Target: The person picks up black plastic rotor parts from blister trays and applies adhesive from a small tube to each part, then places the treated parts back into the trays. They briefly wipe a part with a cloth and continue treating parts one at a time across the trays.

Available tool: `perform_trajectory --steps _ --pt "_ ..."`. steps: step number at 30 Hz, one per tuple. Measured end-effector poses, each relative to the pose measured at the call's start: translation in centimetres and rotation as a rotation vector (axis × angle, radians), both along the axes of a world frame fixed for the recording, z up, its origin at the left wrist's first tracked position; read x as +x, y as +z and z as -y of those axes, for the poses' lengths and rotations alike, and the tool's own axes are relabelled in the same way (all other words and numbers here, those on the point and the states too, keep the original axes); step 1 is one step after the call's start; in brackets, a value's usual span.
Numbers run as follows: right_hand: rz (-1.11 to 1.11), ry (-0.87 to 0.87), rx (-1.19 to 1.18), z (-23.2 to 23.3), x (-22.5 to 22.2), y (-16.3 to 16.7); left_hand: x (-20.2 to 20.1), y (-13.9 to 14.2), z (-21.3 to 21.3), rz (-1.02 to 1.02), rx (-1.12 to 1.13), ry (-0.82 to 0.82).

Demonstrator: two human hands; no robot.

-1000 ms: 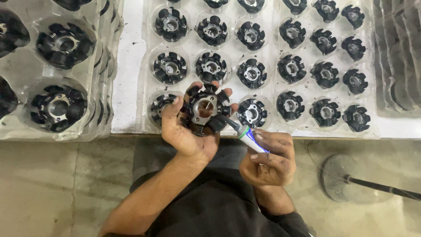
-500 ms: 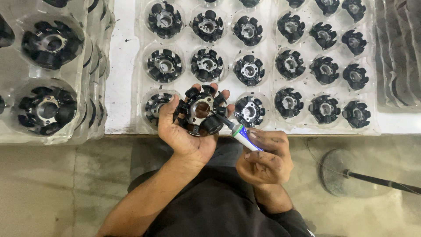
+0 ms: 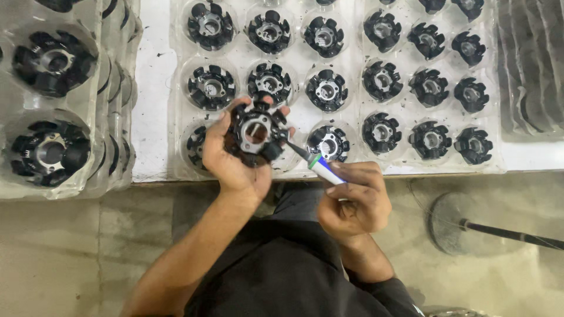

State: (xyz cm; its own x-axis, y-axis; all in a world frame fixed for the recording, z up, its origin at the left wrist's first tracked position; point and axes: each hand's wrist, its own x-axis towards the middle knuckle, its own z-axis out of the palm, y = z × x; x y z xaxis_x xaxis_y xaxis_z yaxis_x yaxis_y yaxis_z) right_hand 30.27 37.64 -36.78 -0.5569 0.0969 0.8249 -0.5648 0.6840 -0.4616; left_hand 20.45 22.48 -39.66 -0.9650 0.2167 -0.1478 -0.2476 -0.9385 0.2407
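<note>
My left hand (image 3: pixel 229 158) holds a black round stator core with several poles (image 3: pixel 256 134), its silver centre facing up, just above the table's front edge. My right hand (image 3: pixel 354 201) grips a small white tube with a green band and a dark nozzle (image 3: pixel 320 167). The nozzle tip touches the core's right side. Below the hands are my dark shirt and trousers.
A clear plastic tray (image 3: pixel 343 88) on the white table holds several rows of the same black cores. A stack of larger trays with bigger cores (image 3: pixel 53 100) stands at the left. Empty grey trays (image 3: pixel 531 64) lie at the right. A round stand base with a rod (image 3: pixel 464 226) sits on the concrete floor.
The view has drifted slightly. The core has been turned a little in my left hand, and the tube's nozzle stays at its right side.
</note>
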Motion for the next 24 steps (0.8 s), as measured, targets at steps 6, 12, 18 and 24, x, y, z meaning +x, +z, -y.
perform_trajectory --steps 6,12,18,24 --pt "-0.083 -0.122 -0.220 -1.7 0.3 -1.6 -4.3 -2.5 0.3 -0.395 -1.101 -0.200" --pt "0.013 -0.103 -0.283 -3.1 0.7 -2.1 -3.9 -1.5 -0.2 -0.935 -1.768 -0.374" --pt "0.022 -0.095 -0.284 -3.4 1.5 -2.0 -4.8 -0.5 -1.6 -1.207 -1.780 -0.457" --pt "0.011 -0.116 -0.334 -4.3 2.0 -2.2 -3.7 -0.1 -2.6 -1.392 -2.006 -0.120"
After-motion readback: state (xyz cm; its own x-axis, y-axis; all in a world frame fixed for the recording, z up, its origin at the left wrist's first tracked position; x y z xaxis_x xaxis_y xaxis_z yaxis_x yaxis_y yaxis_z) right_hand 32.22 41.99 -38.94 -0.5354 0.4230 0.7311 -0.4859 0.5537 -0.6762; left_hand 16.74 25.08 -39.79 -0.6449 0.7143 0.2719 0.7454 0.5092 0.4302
